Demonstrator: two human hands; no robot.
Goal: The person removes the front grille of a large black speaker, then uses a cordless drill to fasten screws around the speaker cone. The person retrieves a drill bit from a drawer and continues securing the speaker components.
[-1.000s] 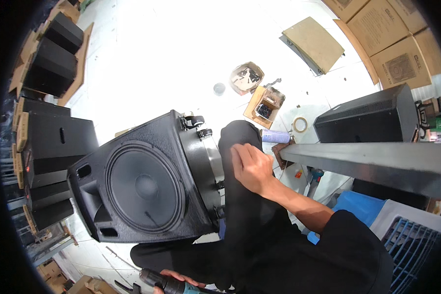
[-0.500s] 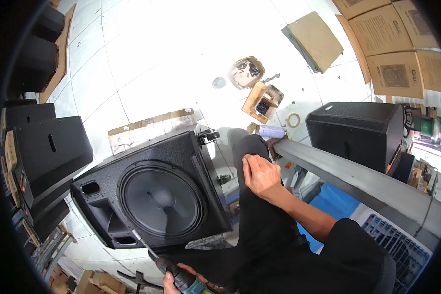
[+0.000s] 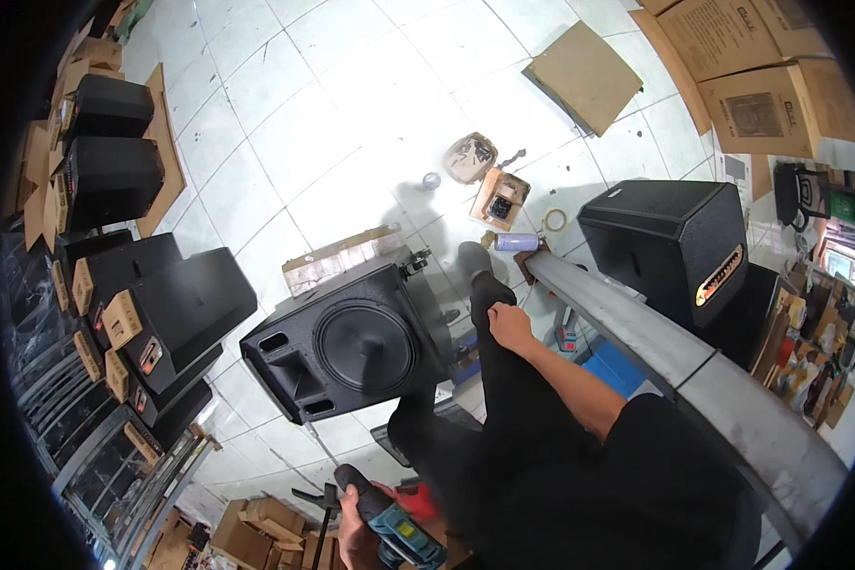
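driver (image 3: 396, 525) in my left hand (image 3: 350, 525), right hand (image 3: 510, 326) on my knee

my left fingers are wrapped around the blue and black cordless driver at the near edge of the scene. its long thin bit (image 3: 321, 443) points far and left, toward the near left corner of the big black speaker (image 3: 285, 361); from this angle i can't be sure whether the tip touches it. my right fingers are curled into a fist, resting on my dark trouser leg.

the speaker lies to the left of my legs with its round cone (image 3: 366, 345) facing up, a caster (image 3: 414, 264) at its far right corner. a long carton (image 3: 342, 258) sits along its far side.

farther out on the tiled floor (image 3: 342, 171) are an open carton of small parts (image 3: 458, 169), a purple can (image 3: 518, 242) and a ring of tape (image 3: 564, 220). a grey metal beam (image 3: 627, 301) runs along my right, with another black speaker cabinet (image 3: 660, 218) beyond it. more dark cabinets (image 3: 195, 309) are stacked at left.
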